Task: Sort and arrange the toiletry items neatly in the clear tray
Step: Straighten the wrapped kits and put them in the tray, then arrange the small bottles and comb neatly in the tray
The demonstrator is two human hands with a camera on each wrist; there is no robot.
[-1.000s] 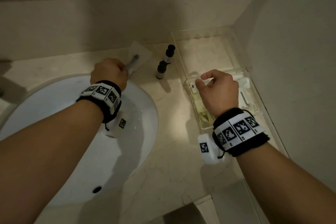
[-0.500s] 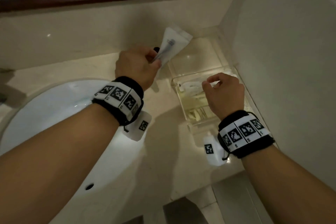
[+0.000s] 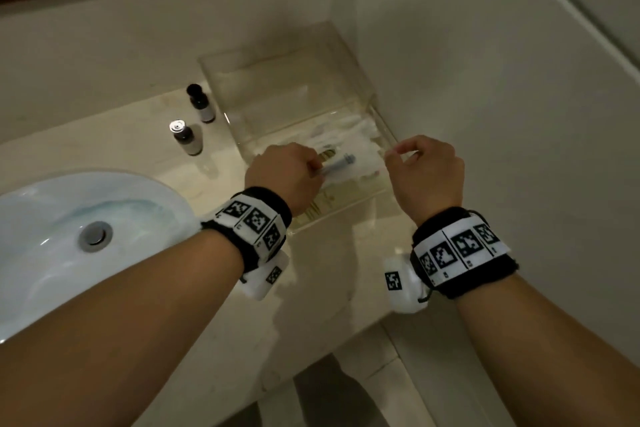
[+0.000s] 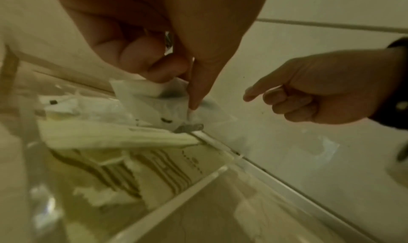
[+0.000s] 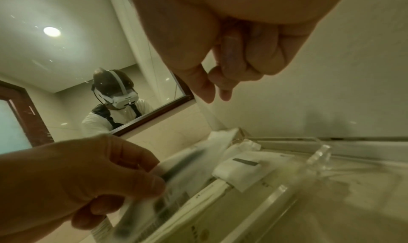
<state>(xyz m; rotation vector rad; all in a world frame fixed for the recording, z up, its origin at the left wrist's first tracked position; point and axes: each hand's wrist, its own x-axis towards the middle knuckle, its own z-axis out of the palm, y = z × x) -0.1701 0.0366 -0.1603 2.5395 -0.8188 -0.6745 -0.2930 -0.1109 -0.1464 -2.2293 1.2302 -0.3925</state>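
Observation:
The clear tray (image 3: 263,49) stands on the counter in the corner against the right wall. My left hand (image 3: 317,168) pinches a white packet with a grey handled item inside (image 3: 343,163) and holds it low over the tray's front compartment. In the left wrist view my thumb and fingers (image 4: 181,82) grip the packet (image 4: 150,98) above other white sachets and a cream striped packet (image 4: 172,170). My right hand (image 3: 394,152) hovers at the tray's right rim with its fingers curled and nothing in them (image 5: 217,93). The tray's back compartment looks bare.
Two small dark bottles (image 3: 200,103) (image 3: 185,137) stand on the counter left of the tray. The white sink (image 3: 41,288) with its drain (image 3: 95,236) lies at the left. The tiled wall (image 3: 485,80) hems the tray on the right.
My left hand lifted the packet from the counter by the sink, carried it right and lowered it over the tray's front compartment. My right hand stayed beside the tray.

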